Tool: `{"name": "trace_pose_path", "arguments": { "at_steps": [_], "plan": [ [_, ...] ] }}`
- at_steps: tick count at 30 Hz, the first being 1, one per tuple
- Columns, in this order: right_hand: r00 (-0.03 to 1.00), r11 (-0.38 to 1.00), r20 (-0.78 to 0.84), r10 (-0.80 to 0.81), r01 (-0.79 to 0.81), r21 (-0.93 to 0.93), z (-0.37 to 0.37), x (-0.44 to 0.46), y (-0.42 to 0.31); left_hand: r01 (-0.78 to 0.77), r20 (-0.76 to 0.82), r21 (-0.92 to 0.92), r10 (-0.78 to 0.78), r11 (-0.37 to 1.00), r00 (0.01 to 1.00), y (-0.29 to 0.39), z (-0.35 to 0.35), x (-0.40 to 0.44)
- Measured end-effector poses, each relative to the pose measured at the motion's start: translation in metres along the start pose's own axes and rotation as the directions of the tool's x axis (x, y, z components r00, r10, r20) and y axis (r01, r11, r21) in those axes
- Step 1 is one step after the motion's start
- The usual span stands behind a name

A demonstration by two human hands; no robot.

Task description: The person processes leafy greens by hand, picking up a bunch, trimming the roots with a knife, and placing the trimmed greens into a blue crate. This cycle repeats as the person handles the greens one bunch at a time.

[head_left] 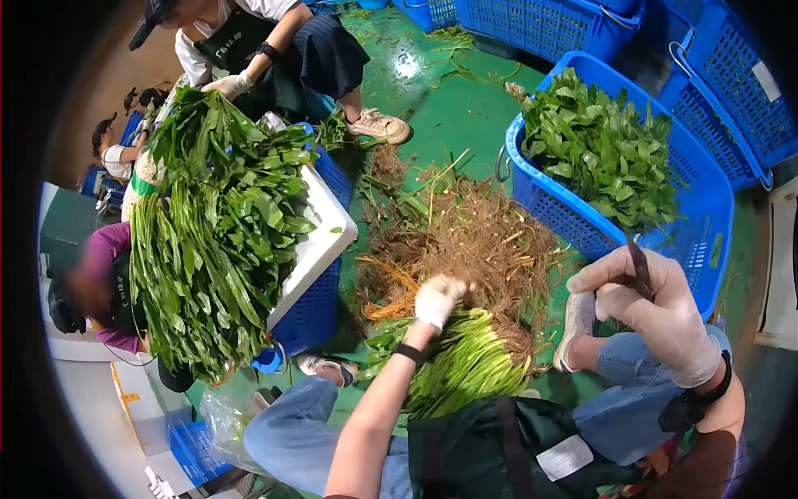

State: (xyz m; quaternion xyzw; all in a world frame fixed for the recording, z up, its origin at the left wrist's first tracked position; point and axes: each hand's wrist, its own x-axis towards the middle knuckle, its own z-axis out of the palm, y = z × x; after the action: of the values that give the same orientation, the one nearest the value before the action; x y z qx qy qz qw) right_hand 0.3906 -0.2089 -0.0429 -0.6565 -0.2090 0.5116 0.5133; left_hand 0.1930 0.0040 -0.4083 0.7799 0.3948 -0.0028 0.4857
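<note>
My left hand (440, 301), in a white glove, is closed at the upper edge of a bundle of leafy greens (465, 358) by my legs. Its fingers reach the brown roots, and what they hold is hidden. The bundle's pale stems run toward a pile of cut roots (465, 237) on the floor. Raised on the right, my gloved right hand (657, 308) is wrapped round a small knife (639, 264) with a dark blade. Beside that hand stands a blue basket (573, 218) holding leafy greens (594, 145).
At left, long leafy greens (220, 224) are heaped on a white foam box (320, 241) over a blue crate (312, 308). A co-worker's gloved hand (229, 86) touches the heap. Another person (104, 283) sits at far left. More blue crates (540, 29) line the back.
</note>
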Motion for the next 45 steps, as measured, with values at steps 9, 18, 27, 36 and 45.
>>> {"name": "trace_pose_path", "arguments": {
  "at_steps": [9, 18, 27, 36, 45],
  "plan": [
    [0.999, 0.999, 0.015, -0.038, 0.038, 0.016, -0.001, 0.005, 0.004, -0.031, 0.12, 0.129, 0.015, 0.991, 0.993, 0.028, -0.003, -0.02],
    [1.0, 1.0, 0.023, -0.021, 0.022, -0.006, -0.002, 0.0, 0.007, -0.036, 0.287, 0.386, -0.083, 0.922, 0.954, 0.009, 0.049, -0.05],
    [0.998, 1.0, 0.058, -0.016, 0.017, -0.025, -0.003, -0.001, 0.006, -0.092, 0.119, 0.586, 0.027, 0.805, 0.993, 0.015, 0.016, -0.037],
    [0.997, 0.999, 0.075, -0.015, 0.017, -0.031, 0.006, 0.005, 0.002, -0.248, 0.119, 0.774, 0.251, 0.582, 0.961, 0.023, 0.006, -0.036],
    [0.988, 0.98, 0.137, -0.077, 0.1, -0.174, 0.009, 0.013, 0.009, 0.139, 0.101, 0.526, -0.224, 0.839, 0.969, 0.013, -0.062, -0.012]
  ]
}}
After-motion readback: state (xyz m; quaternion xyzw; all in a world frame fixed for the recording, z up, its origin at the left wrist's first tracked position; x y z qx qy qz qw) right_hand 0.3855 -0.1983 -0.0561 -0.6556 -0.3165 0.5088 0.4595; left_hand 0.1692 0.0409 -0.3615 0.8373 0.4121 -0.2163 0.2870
